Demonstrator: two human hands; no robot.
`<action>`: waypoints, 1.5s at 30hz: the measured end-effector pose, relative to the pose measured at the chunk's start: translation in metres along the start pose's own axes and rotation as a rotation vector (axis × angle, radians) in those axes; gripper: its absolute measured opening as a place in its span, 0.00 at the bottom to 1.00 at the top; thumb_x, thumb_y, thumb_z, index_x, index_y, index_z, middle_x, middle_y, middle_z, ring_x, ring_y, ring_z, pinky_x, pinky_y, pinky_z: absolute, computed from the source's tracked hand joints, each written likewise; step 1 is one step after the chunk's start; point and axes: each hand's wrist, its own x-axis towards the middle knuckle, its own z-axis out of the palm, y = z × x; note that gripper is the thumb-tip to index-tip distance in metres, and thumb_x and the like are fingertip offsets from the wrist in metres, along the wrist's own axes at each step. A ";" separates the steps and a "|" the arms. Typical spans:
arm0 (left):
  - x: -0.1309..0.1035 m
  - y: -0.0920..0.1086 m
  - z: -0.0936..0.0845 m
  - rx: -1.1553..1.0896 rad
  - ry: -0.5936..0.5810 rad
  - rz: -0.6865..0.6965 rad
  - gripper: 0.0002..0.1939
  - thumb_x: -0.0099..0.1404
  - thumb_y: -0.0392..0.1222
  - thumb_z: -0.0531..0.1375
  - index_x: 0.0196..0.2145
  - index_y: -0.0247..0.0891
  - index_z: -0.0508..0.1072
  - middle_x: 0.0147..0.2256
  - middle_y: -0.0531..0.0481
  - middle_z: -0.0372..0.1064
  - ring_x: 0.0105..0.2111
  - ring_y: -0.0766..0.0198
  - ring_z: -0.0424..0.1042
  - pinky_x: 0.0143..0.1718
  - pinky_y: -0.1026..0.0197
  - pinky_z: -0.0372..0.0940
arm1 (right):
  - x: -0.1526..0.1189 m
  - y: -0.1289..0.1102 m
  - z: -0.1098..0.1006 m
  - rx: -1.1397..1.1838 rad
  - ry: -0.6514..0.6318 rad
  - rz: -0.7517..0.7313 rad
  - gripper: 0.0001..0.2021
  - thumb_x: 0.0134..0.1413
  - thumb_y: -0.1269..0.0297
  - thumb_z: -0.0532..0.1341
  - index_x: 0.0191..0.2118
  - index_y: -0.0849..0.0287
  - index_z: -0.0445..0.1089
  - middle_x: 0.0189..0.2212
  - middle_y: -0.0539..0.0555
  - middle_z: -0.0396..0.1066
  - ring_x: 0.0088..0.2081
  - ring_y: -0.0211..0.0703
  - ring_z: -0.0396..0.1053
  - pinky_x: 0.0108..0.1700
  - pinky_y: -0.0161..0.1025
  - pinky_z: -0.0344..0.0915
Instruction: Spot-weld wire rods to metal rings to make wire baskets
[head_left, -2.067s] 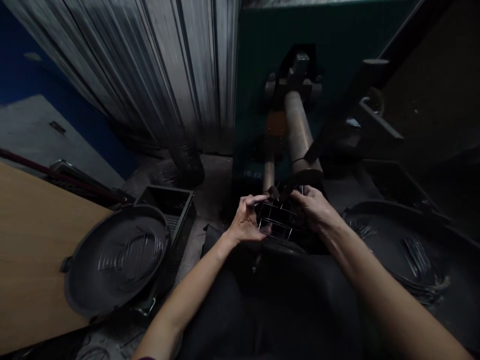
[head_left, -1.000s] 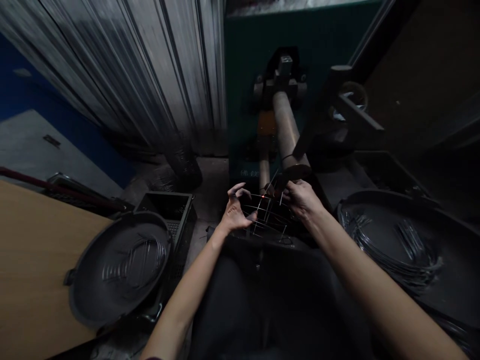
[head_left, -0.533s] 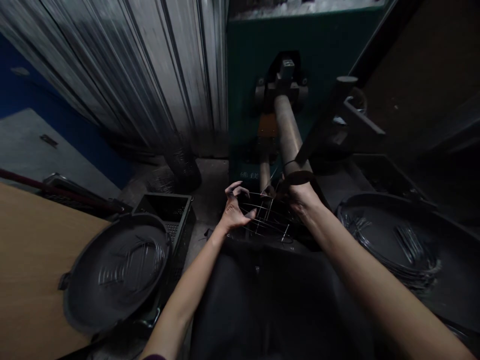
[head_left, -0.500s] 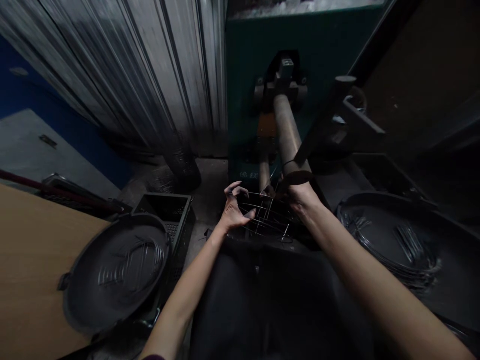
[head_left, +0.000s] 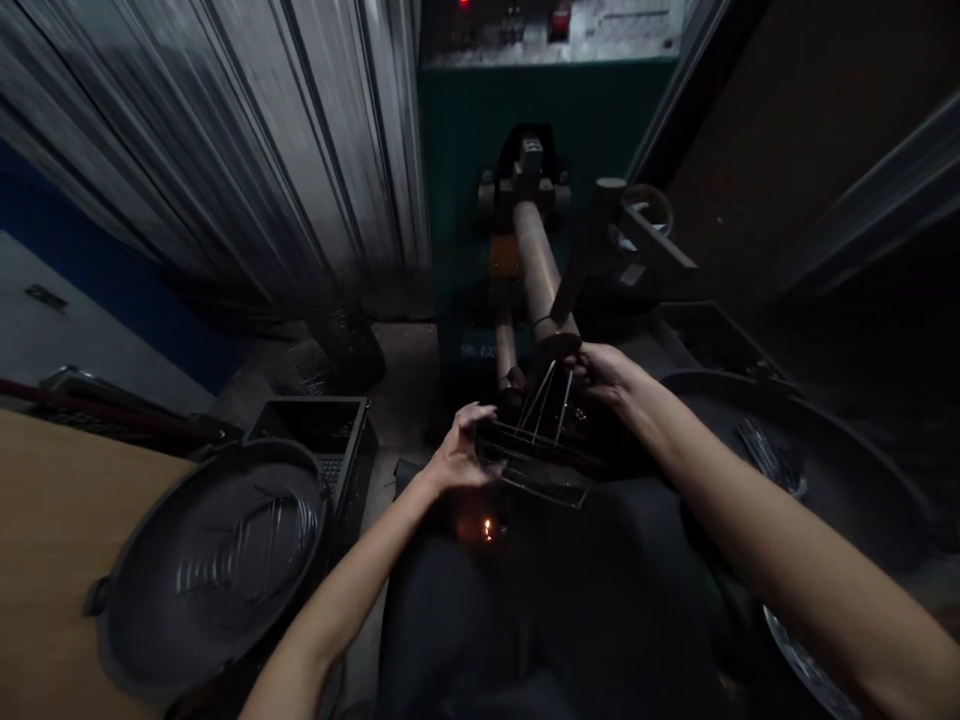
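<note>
A thin metal wire rack (head_left: 536, 437) is held low in front of me, over my dark-covered lap. My left hand (head_left: 461, 452) curls round its left side, thumb below and fingers above. Just beneath the round end of the thick machine arm (head_left: 541, 275), my right hand (head_left: 606, 372) is closed with its fingertips at the upper ends of straight wires that slope down to the rack. Part of those fingertips is in shadow. A thinner lower arm (head_left: 507, 350) ends just above the rack. Small orange sparks (head_left: 487, 528) glow below my left hand.
Dark round pans stand on both sides: the left pan (head_left: 214, 610) holds bent wire pieces, the right pan (head_left: 847, 500) bundled wires. Behind the left pan is a dark crate (head_left: 315, 408). A green machine body (head_left: 465, 130) rises ahead, beside corrugated metal sheeting (head_left: 315, 130).
The view has shifted, bringing the machine's top panel into sight. The rack has tilted, and straight wires now rise toward my right hand. Sparks have appeared below my left hand.
</note>
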 end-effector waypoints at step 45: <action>0.005 0.158 -0.050 -0.833 -0.223 -1.011 0.20 0.62 0.54 0.59 0.37 0.31 0.75 0.19 0.59 0.47 0.18 0.77 0.47 0.19 0.70 0.43 | -0.128 0.016 -0.050 -1.181 -0.473 -0.545 0.20 0.62 0.63 0.51 0.59 0.57 0.62 0.54 0.58 0.66 0.52 0.48 0.66 0.52 0.42 0.62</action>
